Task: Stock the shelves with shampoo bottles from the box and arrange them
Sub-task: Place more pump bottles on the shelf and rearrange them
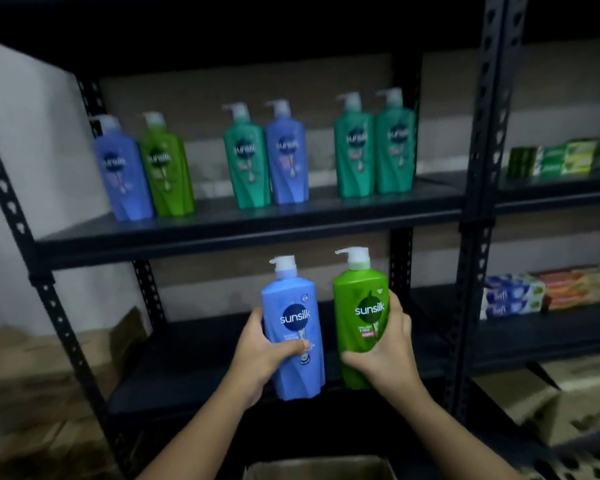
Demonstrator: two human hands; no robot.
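You hold two upright Sunsilk pump bottles side by side in front of a black metal shelving unit [478,188], one in each hand. Your left hand [260,355] grips the blue bottle [293,327] low on its body, thumb curled across the front label and fingers wrapped behind it. Your right hand [387,348] grips the green bottle [359,317] from its right side, fingers curled round its lower body and thumb up along its edge. The two bottles stand just apart, labels facing you, raised before the lower shelf [194,375]. On the upper shelf [243,223] six more pump bottles stand in three pairs: a blue shelf bottle [122,174] touching a green shelf bottle [167,171] at left, a teal bottle [246,157] beside a second blue shelf bottle [286,154] in the middle, and two teal bottles [374,147] together at right. In the neighbouring bay to the right, green cartons [565,155] line the upper level and blue-and-white and orange cartons [548,294] sit on the level below. The open top of a cardboard box [317,467] shows at the bottom edge between your forearms, and more cardboard boxes [32,375] rest on the floor to the left.
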